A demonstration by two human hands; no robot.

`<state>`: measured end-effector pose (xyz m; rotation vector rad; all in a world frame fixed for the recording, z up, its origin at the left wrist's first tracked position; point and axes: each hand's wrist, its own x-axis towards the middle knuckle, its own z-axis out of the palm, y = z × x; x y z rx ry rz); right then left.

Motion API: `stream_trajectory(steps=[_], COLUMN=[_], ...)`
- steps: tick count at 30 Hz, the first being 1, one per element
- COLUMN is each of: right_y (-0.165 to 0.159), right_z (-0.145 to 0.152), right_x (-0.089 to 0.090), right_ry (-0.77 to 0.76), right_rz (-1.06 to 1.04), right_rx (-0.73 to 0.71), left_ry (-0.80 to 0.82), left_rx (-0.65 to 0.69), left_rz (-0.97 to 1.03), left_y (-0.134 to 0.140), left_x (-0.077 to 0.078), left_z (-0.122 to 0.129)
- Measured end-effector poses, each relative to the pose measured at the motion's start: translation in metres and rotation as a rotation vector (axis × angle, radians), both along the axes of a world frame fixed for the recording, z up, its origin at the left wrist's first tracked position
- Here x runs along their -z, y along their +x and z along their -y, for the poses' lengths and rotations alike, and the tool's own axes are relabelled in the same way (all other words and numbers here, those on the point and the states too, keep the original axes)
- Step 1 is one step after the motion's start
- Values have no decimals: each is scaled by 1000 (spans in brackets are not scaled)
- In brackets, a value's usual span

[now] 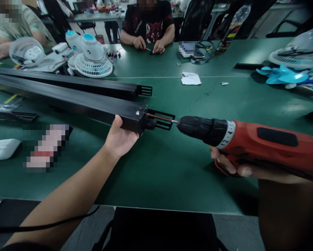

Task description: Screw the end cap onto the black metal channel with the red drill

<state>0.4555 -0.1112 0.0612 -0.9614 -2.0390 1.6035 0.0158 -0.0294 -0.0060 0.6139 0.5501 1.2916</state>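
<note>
From where I stand, the left hand (122, 141) has its fingers clamped on the end of a black bar (93, 104). The fingers of the right hand (235, 169) wrap the handle of a red drill (256, 143). The bit (159, 117) meets the bar end, right of the left fingers. Work there appears under way; completion cannot be determined. Beyond those fingers, a second bar (93, 83) lies on the worktop (151, 184), untouched.

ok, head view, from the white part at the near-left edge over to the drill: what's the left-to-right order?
White part → pixelated item → left hand → ridged black knob → drill chuck → red drill body.
</note>
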Motion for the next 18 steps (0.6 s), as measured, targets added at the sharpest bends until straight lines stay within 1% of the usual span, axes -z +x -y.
stream_trajectory(steps=[4,7,10,15,18], right_y=[1,1,1,1,4], right_z=[0,0,2,3,1], right_x=[-3,-3,-1,2,2], right_ry=[-78,-65,-60,-28,-44], right_rz=[-48,-56,-47,-57,-66], right_rx=[-30,1,3,42,9], left_ry=[6,12,7,-1,-5], left_rx=[19,17,-4,17,17], left_rz=[-9,-20,-34,-23,-34], left_y=[0,0,1,0,-1], left_x=[0,1,1,-2,-2], left_z=[0,0,0,1,1])
